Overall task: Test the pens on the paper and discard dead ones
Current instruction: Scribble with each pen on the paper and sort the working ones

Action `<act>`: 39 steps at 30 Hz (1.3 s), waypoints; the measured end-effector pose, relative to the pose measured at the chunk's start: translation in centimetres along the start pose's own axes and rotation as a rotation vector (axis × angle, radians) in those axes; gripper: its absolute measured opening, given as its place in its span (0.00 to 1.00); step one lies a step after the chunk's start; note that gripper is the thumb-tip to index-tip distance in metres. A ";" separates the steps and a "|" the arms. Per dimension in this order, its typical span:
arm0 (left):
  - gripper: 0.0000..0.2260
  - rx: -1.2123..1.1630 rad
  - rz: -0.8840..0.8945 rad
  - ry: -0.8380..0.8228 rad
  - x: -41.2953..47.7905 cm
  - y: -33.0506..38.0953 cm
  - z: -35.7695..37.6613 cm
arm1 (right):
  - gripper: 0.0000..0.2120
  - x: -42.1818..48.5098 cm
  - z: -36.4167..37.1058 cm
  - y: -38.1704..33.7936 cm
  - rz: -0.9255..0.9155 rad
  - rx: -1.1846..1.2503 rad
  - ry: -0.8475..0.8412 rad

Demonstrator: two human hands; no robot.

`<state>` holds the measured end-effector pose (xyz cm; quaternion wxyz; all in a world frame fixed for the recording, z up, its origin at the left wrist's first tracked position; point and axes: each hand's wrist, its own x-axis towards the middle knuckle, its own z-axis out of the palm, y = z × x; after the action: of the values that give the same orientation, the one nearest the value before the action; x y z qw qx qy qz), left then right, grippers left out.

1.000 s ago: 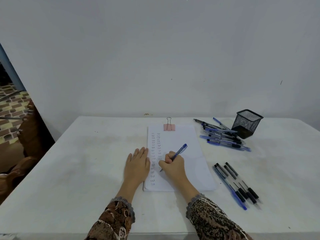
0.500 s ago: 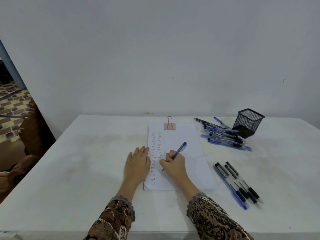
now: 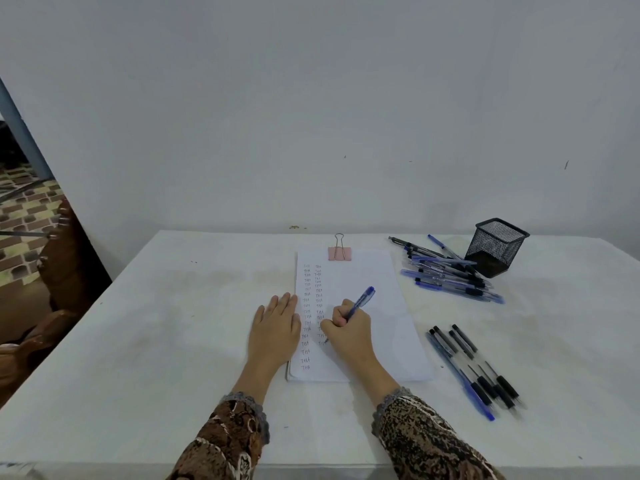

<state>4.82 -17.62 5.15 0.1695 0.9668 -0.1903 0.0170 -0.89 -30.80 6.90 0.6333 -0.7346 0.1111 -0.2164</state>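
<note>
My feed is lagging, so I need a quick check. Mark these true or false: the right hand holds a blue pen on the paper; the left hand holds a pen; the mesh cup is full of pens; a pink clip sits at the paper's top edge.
1. The right hand holds a blue pen on the paper: true.
2. The left hand holds a pen: false, it lies flat and empty at the paper's left edge.
3. The mesh cup is full of pens: false, none show in it; a pile lies beside it.
4. A pink clip sits at the paper's top edge: true.
</note>
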 end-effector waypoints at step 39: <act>0.22 0.012 -0.032 0.008 0.2 0.1 0.2 | 0.08 2.1 -16.2 -2.6 0.350 -0.344 0.236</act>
<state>4.97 -17.86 5.00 0.1649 0.9706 -0.1741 0.0194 -6.80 -45.56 11.49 0.5098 -0.7707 0.3445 -0.1655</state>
